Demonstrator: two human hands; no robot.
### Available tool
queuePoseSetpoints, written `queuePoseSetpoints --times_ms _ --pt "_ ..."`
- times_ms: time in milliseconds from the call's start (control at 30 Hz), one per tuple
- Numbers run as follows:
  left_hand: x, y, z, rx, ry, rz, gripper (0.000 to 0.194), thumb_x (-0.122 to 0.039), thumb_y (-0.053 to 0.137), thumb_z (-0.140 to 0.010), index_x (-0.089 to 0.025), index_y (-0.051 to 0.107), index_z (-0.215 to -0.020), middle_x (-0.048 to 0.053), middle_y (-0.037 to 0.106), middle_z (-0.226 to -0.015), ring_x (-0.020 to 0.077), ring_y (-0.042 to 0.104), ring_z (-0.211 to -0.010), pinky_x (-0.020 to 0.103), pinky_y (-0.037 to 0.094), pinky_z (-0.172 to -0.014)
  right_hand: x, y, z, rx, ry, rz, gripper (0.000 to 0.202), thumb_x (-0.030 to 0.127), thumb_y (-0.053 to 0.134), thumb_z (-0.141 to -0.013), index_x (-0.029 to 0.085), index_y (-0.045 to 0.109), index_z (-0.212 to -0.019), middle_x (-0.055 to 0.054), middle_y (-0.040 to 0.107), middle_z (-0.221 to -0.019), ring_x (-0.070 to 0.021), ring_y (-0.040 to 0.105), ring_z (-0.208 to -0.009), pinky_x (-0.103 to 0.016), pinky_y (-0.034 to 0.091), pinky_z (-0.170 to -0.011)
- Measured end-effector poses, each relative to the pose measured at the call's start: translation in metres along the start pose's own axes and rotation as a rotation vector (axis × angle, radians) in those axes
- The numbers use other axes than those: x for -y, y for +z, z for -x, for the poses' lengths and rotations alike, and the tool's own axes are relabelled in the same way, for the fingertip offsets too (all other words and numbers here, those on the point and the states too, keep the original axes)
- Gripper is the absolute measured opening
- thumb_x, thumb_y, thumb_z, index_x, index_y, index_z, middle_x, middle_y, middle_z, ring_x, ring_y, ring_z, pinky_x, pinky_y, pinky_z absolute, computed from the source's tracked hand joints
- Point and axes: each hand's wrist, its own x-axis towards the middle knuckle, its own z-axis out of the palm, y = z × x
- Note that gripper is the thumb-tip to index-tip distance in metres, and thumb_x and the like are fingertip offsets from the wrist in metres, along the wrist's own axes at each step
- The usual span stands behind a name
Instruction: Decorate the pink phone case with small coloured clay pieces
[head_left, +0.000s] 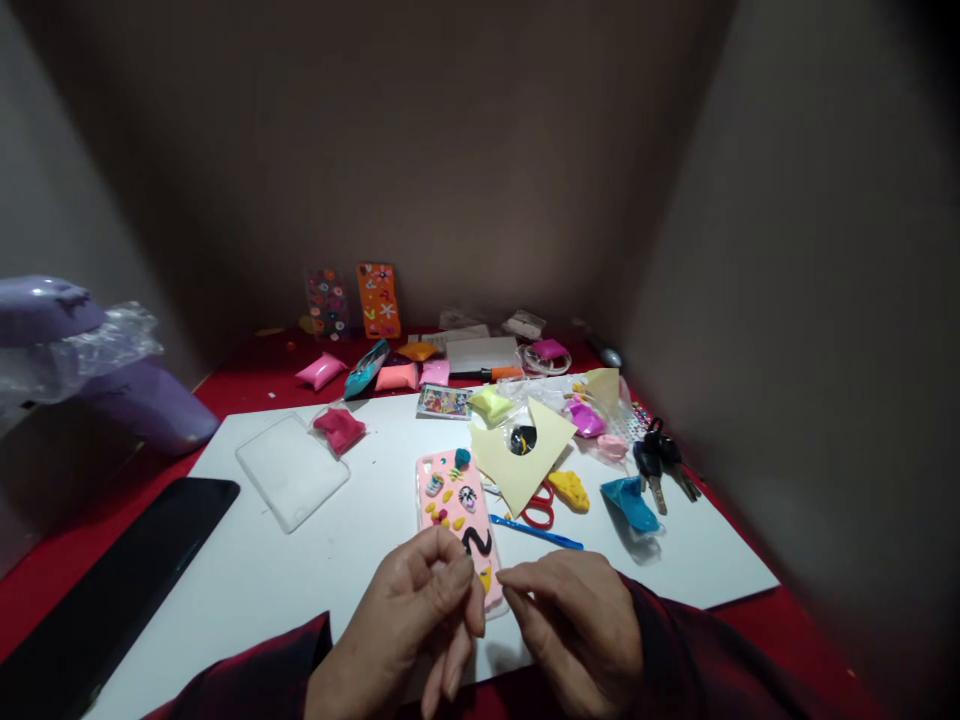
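A pink phone case [435, 466] lies on the white board, decorated with small clay shapes: yellow drops, a teal lump, a black wavy strip [480, 543] and a yellow piece [486, 578]. Over its lower left part is my left hand [420, 610], thumb and forefinger pinched; whatever is between them is too small to make out. My right hand [577, 620] is at the case's lower right edge, its thumb and fingertips drawn close together. Anything in that pinch cannot be made out. Beside the case are a blue clay tool [536, 532], red-handled scissors [551, 508] and yellow clay [570, 491].
Cream paper [499, 452] with a hole covers part of the scissors. Keys [660, 462] and a blue clay packet [631, 503] lie right. A clear case [292, 470], red clay packet [340, 430] and black phone [127, 580] lie left. An orange case [379, 300] leans behind.
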Motion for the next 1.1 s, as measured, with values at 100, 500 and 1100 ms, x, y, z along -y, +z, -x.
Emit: queuePoseSetpoints --times_ms 100,500,1100 --pt "0.003 -0.003 -0.002 0.016 0.001 0.024 0.03 -0.044 0.06 -0.083 -0.017 0.049 -0.074 -0.002 0.057 -0.055 0.0036 0.041 -0.033 0.016 0.02 -0.033 -0.003 0.001 0.003 0.008 0.009 0.013 0.015 0.014 0.056 -0.085 0.021 0.064 -0.096 -0.001 0.068 -0.068 -0.0159 0.061 -0.06 -0.029 0.042 -0.061" --pt "0.005 0.002 -0.002 -0.073 -0.111 -0.057 0.047 -0.06 0.055 -0.079 -0.017 0.047 -0.061 -0.003 0.05 -0.044 0.0044 0.035 -0.032 0.018 0.018 -0.035 -0.002 0.003 0.004 -0.018 -0.026 0.058 0.012 0.021 0.053 -0.089 0.02 0.065 -0.092 -0.002 0.066 -0.062 -0.0148 0.061 -0.056 -0.027 0.043 -0.058" --pt "0.008 -0.002 0.001 0.009 0.025 0.012 0.03 -0.043 0.055 -0.087 -0.016 0.05 -0.074 -0.003 0.055 -0.054 0.0025 0.039 -0.032 0.016 0.021 -0.035 0.003 -0.003 -0.006 0.05 -0.08 0.014 0.015 0.02 0.049 -0.091 0.02 0.063 -0.092 0.0 0.067 -0.063 -0.0142 0.059 -0.053 -0.028 0.04 -0.055"
